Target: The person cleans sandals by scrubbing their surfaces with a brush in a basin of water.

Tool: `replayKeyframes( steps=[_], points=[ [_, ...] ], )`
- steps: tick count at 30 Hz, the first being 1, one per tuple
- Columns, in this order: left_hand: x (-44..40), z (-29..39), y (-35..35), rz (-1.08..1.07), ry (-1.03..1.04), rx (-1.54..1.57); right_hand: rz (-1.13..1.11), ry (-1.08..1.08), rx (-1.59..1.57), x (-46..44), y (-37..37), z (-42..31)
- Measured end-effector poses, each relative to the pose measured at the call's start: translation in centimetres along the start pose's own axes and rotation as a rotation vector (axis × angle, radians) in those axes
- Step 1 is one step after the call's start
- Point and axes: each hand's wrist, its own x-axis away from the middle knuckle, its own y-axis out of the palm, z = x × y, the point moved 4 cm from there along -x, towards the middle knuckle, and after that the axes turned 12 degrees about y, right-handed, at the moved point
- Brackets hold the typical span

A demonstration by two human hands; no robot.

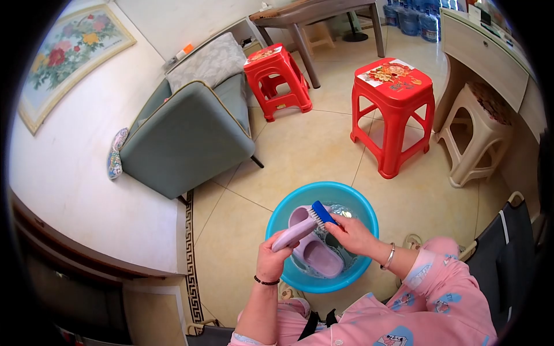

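Note:
My left hand [270, 260] is wrapped round a lilac slipper [293, 234], holding it tilted over the basin. In my right hand [353, 235] is a blue scrub brush [323, 212], its white bristles against or very close to the slipper's toe end. Below both hands stands a round blue basin [372, 222] with sudsy water in it. A second lilac slipper [324, 260] lies in the basin, opening upward. My fingers partly cover the brush's handle.
Two red plastic stools [392, 95] stand ahead on the tiled floor [300, 150], with a beige stool [476, 132] under the desk [490, 55] at right. A grey-green armchair [190, 135] is at left. Black folding-chair fabric [502, 248] is beside me.

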Motion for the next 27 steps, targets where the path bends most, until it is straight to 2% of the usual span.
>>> replayKeyframes(
  steps=[2,4,5,13,15,20,22,24,27],
  points=[
    [0.0,0.1,0.1,0.011,-0.024,0.016,-0.024,0.027,-0.046,0.8,0.2,-0.7],
    [0.1,-0.2,0.2,0.039,-0.045,0.040,-0.052,-0.208,-0.049,2.2,0.8,-2.1],
    [0.1,-0.3,0.0,0.043,-0.045,0.041,-0.070,-0.249,-0.038,2.4,1.2,-2.2],
    [-0.2,0.4,-0.7,-0.059,0.116,-0.084,0.066,0.018,0.059,-0.7,0.3,1.4],
    [-0.2,0.4,-0.5,-0.047,0.067,-0.074,0.045,0.099,0.047,-1.1,0.2,1.9],
    [0.0,0.2,0.1,-0.027,-0.012,-0.070,-0.023,-0.085,-0.035,1.9,0.7,-1.6],
    [0.0,0.8,0.5,-0.053,0.092,-0.215,-0.050,-0.145,-0.012,2.2,0.9,-2.0],
    [0.0,1.7,0.9,-0.098,0.147,-0.270,0.020,-0.231,-0.066,2.0,0.6,-1.9],
    [-0.1,2.2,0.8,-0.164,0.232,-0.325,0.065,-0.105,0.047,0.9,0.2,-0.8]
  ],
)
